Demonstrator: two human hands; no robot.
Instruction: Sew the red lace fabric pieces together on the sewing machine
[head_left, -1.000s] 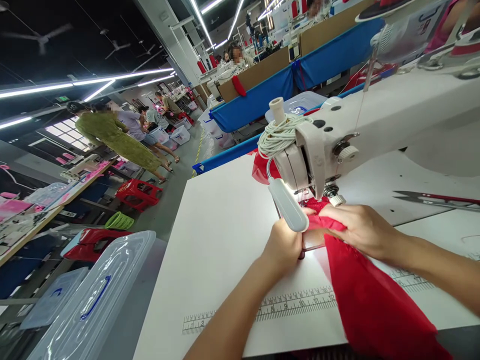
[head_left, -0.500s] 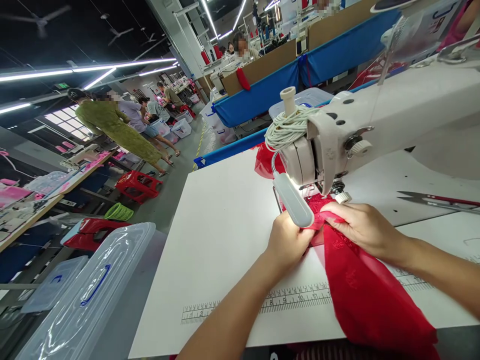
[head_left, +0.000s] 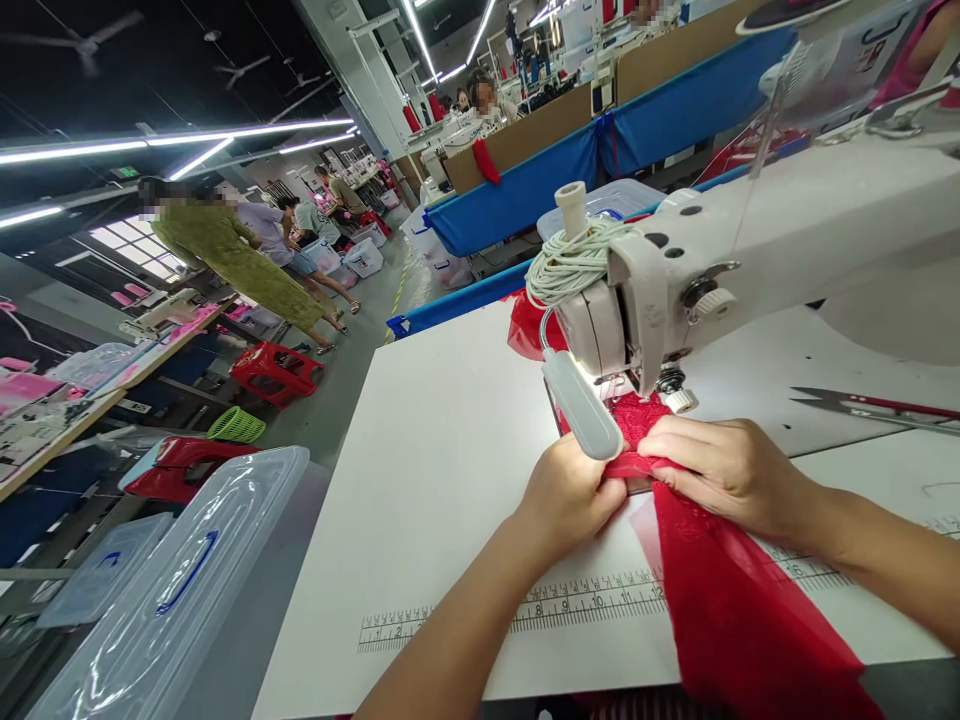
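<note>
A white sewing machine (head_left: 750, 230) stands over a white table (head_left: 435, 480), its needle area lit by a grey clip-on lamp (head_left: 583, 405). Red lace fabric (head_left: 739, 590) runs from under the presser foot toward me and drapes over the table's front edge. Just left of the foot, my left hand (head_left: 570, 490) is closed on the fabric's edge, its fingertips partly behind the lamp. My right hand (head_left: 724, 470) pinches the same fabric close in front of the needle area, thumb below and fingers on top.
Scissors (head_left: 870, 402) lie on the table at the right. A ruler scale (head_left: 555, 607) is printed along the front edge. At the left stands a clear lidded bin (head_left: 187, 570), with red stools (head_left: 277, 372) behind. Several people stand or sit farther back.
My right hand has shifted slightly down and now lies flatter over the fabric. The fold that it held up has been lowered, showing more lace by the foot. My left hand stays nearly in place.
</note>
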